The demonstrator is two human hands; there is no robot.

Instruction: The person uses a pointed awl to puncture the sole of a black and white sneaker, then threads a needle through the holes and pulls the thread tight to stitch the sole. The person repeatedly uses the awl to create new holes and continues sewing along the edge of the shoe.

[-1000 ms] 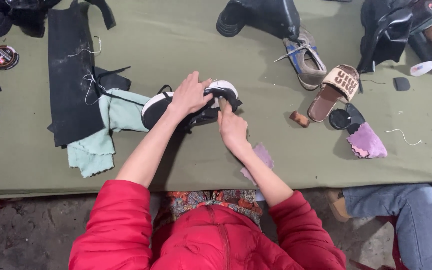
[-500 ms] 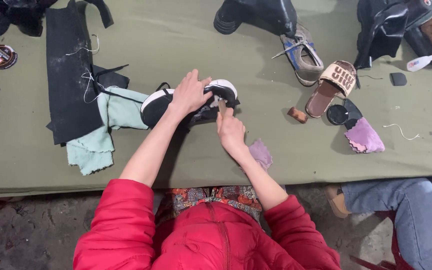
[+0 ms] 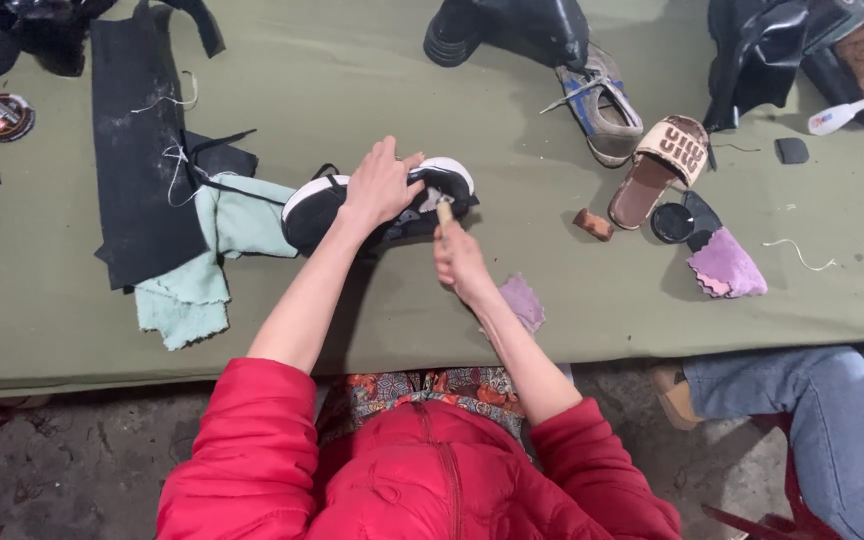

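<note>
We pressed our left hand point(image 3: 380, 185) flat over the black-and-white sneaker point(image 3: 377, 205); our right hand's point(image 3: 460, 262) fingers point(image 3: 444, 232) pinched a small brush handle point(image 3: 444, 212) against it.

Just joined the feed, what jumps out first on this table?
In the middle, the left hand presses down on a black and white sneaker while the right hand works a small tool against its side. Behind, to the right, lie a tan sandal and a purple cloth; mint cloths lie to the left.
</note>
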